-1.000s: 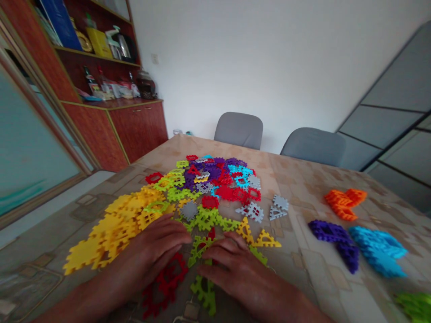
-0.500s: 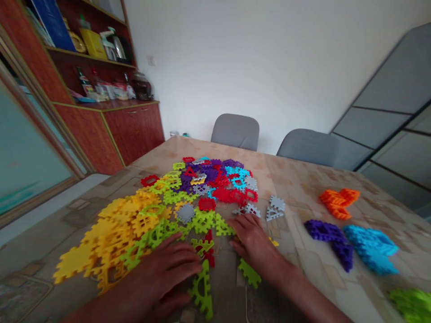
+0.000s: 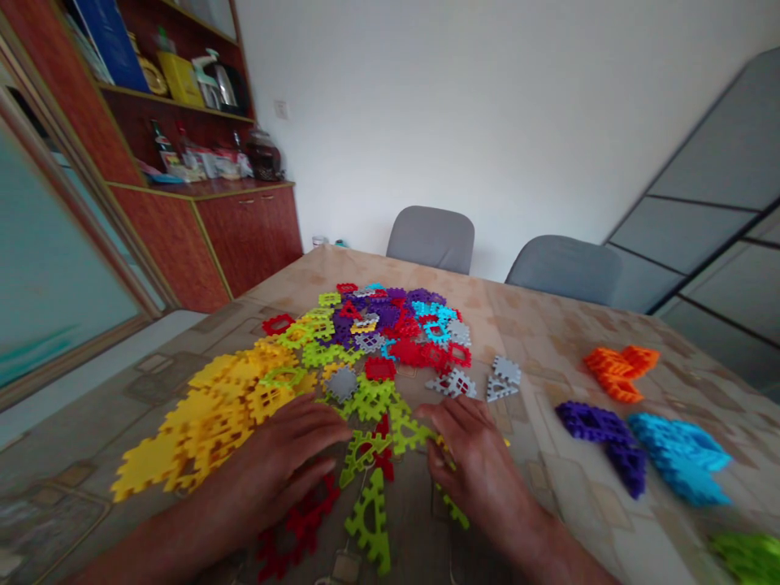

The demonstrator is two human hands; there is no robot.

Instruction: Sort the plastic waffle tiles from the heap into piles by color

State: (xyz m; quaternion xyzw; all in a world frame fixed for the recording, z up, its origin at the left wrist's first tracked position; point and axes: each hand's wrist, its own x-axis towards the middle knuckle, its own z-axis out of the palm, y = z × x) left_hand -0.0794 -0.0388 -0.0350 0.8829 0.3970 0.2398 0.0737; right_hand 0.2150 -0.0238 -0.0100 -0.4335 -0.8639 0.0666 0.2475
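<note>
Left hand: the left hand (image 3: 274, 455) lies palm down, fingers spread toward a lime-green plastic triangular piece with an arched cut-out (image 3: 362, 453); its grip stands open with nothing visibly held, and a dark red gear-edged plastic piece (image 3: 298, 520) lies just below it
Right hand: the right hand (image 3: 481, 475) arches over the tabletop, fingers curled down; its grip looks partly closed around a small yellow plastic piece (image 3: 443, 445) and a lime-green plastic strip (image 3: 454, 510), but the fingers hide too much to tell whether either is held
Handling: the toothed pieces look light, thin and stiff, and their teeth may catch on neighbours; the outer rim looks the best place to pinch
Pieces: a mixed heap of red, purple, blue, grey and lime-green plastic pieces (image 3: 390, 329) and a spread of yellow toothed plastic pieces (image 3: 201, 431) lie on the patterned beige tabletop (image 3: 548, 496) ahead of and beside the hands
Rest: well to the right lie an orange plastic stack (image 3: 618, 372), a purple plastic stack (image 3: 594, 422) and a bright blue plastic stack (image 3: 676, 459); two grey upholstered chairs (image 3: 430, 240) stand beyond
</note>
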